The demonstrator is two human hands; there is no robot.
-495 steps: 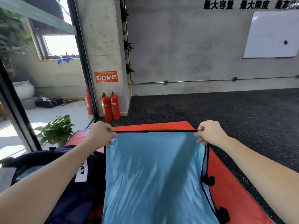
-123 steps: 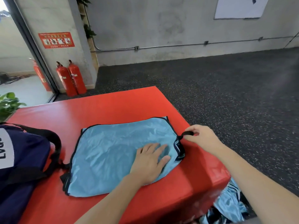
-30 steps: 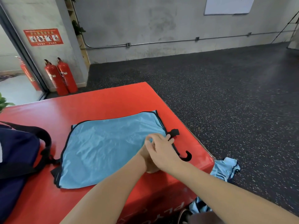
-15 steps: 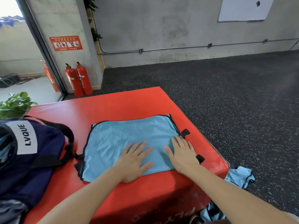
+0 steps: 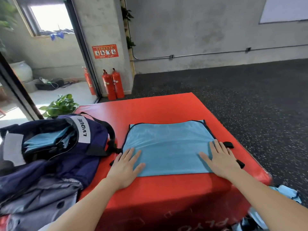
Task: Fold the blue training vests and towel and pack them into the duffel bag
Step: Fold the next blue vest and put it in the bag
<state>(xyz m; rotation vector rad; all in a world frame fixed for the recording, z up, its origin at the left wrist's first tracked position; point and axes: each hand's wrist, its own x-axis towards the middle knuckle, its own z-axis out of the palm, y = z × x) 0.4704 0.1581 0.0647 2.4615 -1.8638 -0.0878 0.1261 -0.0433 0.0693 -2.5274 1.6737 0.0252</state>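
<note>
Red padded plyo box (image 5: 150,110) carries one folded blue vest (image 5: 168,147) pressed under left hand (image 5: 126,165) and right hand (image 5: 220,159), fingers straight and spread, while the open duffel bag (image 5: 63,147) at left already holds folded blue pieces and more vests (image 5: 286,195) lie on the floor at right, probably unfolded.

The duffel bag (image 5: 70,147) carries a white patch (image 5: 82,127) on its dark blue side, and the black capitals on it read "LVQUE", running up the patch from the lower end. On the red front face of the counter (image 5: 166,219), faint letters show upside down near the bottom edge; "PLYO" can just be made out. A red sign (image 5: 105,51) is fixed to the concrete pillar above the fire extinguishers (image 5: 113,84); it has a row of small picture panels and a line of writing, too small to read from here.
</note>
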